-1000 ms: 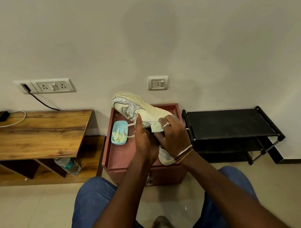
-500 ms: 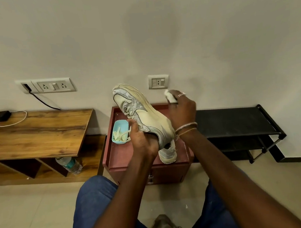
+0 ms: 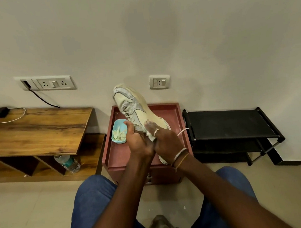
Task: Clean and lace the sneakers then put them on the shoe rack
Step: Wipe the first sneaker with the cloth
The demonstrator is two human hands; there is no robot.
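Observation:
A cream and grey sneaker [image 3: 134,108] is held up over the red box [image 3: 167,109], toe pointing up and away. My left hand [image 3: 139,141] grips its heel end from below. My right hand [image 3: 163,141] presses a small white cloth [image 3: 150,136] against the sneaker's side, fingers curled round it. A second sneaker [image 3: 163,160] lies on the box, mostly hidden under my right wrist. A loose white lace [image 3: 183,130] shows by my right hand. The black shoe rack [image 3: 231,125] stands to the right of the box.
A small blue dish [image 3: 118,131] with pale scraps sits on the box's left side. A wooden low table [image 3: 35,130] stands at left with a water bottle [image 3: 68,163] under it. Wall sockets [image 3: 48,83] and a cable are behind.
My right hand has come down from above the sneaker's sole to its side near the heel, with the cloth. The sneaker has stayed raised in my left hand.

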